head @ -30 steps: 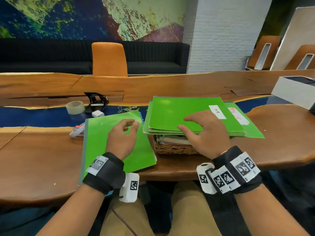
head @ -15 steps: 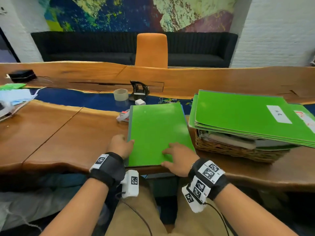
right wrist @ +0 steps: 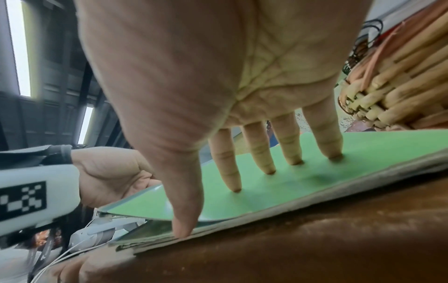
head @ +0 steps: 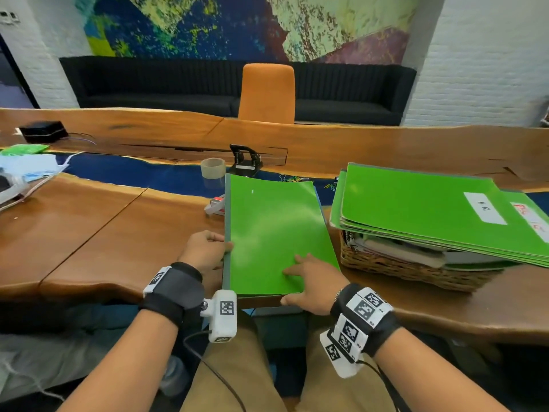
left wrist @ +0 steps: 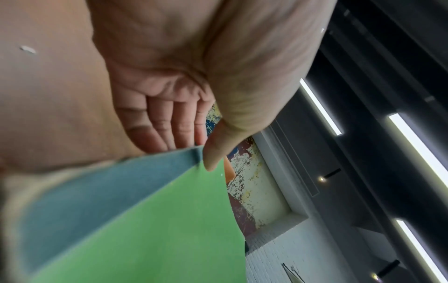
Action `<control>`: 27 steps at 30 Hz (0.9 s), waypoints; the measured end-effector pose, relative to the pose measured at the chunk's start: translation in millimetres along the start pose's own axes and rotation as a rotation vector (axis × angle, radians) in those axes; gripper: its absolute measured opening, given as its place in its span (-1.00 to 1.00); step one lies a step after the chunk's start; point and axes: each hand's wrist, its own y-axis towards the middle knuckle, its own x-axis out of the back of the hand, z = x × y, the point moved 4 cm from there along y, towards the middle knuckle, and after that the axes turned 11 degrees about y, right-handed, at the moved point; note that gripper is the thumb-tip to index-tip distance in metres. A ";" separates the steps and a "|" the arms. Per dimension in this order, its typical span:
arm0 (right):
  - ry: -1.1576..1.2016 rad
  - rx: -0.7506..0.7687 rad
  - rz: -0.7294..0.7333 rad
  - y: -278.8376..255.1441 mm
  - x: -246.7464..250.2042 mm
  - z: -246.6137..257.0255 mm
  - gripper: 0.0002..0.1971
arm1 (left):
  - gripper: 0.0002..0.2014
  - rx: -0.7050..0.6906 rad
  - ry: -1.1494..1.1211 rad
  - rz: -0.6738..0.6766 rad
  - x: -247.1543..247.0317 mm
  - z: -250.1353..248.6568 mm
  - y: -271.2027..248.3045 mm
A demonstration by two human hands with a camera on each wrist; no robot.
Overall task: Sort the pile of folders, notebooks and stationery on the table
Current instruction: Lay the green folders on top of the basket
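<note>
Head cam sits high, looking forward and down across the wooden table (head: 89,233) toward the couch wall. Left wrist cam is jammed up close under the palm, tilted up at the ceiling. Right wrist cam sits low at the table edge, looking along the fingers. All three catch the green folder (head: 276,233) (left wrist: 157,229) (right wrist: 278,181).

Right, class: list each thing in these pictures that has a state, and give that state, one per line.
green folder: closed, left edge lifted off the table
left hand: grips the folder's spine edge
right hand: straight fingers press the cover
wicker basket: full, folders stacked on top
tape roll: standing on its flat side
</note>
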 end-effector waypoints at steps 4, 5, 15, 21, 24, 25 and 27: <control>0.143 0.063 -0.086 -1.5 8.6 1.3 -0.33 | -0.83 -0.018 -0.097 -0.093 9.0 -5.4 -0.6; 0.187 0.081 -0.135 -2.6 13.4 2.9 -0.35 | -0.81 -0.030 -0.146 -0.155 17.0 -7.3 -0.5; 0.829 -0.003 -0.523 -11.1 52.0 11.0 -0.21 | -0.62 -0.154 -0.627 -0.148 73.9 -0.3 7.4; 1.034 0.105 -0.660 -19.9 68.2 20.2 -0.86 | -0.71 -0.198 -0.632 -0.102 55.7 -11.3 -0.5; 1.145 0.147 -0.747 -21.6 72.5 22.8 -0.51 | -0.60 -0.126 -0.377 -0.172 35.5 -16.6 -12.0; 1.161 0.171 -0.796 -22.6 74.8 23.6 -0.48 | -0.54 -0.102 -0.333 -0.139 26.4 -19.7 -17.9; 1.200 0.206 -0.903 -23.6 77.0 21.0 -0.68 | -0.49 -0.093 -0.342 0.062 4.1 -32.0 -34.6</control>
